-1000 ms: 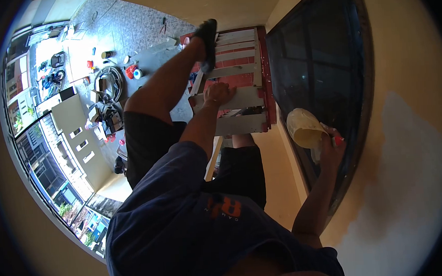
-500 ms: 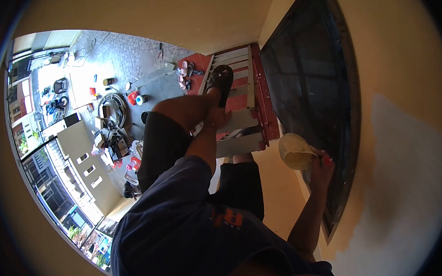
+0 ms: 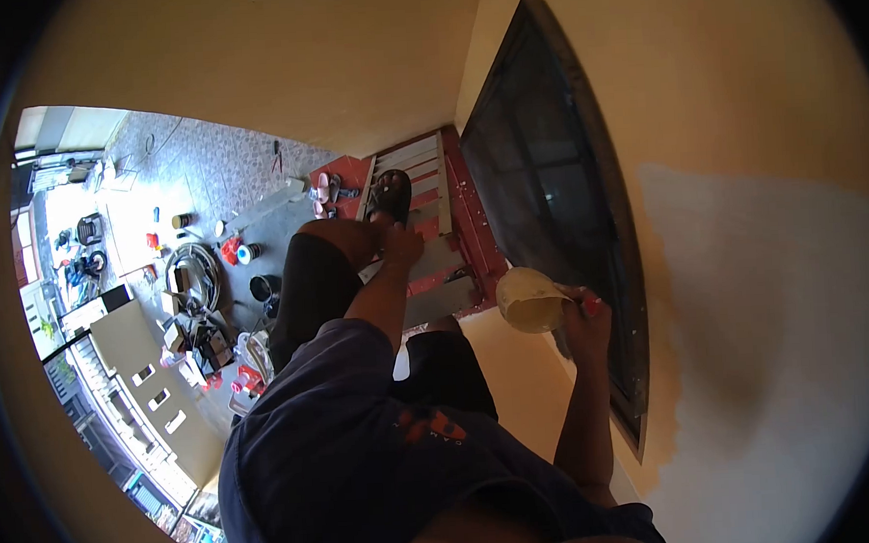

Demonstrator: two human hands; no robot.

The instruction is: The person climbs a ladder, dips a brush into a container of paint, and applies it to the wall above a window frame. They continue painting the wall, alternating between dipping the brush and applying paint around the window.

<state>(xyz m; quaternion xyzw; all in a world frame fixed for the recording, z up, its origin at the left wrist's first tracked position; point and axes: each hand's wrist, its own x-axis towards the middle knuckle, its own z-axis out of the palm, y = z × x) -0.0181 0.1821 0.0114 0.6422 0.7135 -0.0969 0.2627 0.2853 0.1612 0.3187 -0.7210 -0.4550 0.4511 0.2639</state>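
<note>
My right hand (image 3: 587, 327) is closed around the handle of a cream plastic dipper (image 3: 529, 301), tilted so its mouth shows, with pale stuff on the inside. A small red piece (image 3: 592, 306) shows at the fingers; its kind is unclear. Behind the dipper is a dark-framed window (image 3: 546, 157). Lower and to the left, my left hand (image 3: 403, 244) grips the metal ladder (image 3: 436, 296) beside my raised leg, its fingers partly hidden. My sandalled foot (image 3: 389, 190) rests on the ladder.
A pale grey-white patch (image 3: 752, 333) covers part of the yellow wall (image 3: 700, 81) at right. Red tiles (image 3: 471, 211) lie under the ladder. On the floor at left are a coiled hose (image 3: 194, 274), paint cans (image 3: 248, 253), cluttered boxes and pink sandals (image 3: 326, 188).
The view has swung so that the window, ladder and dipper appear further left and more of the pale wall patch shows. Both hands keep their holds.
</note>
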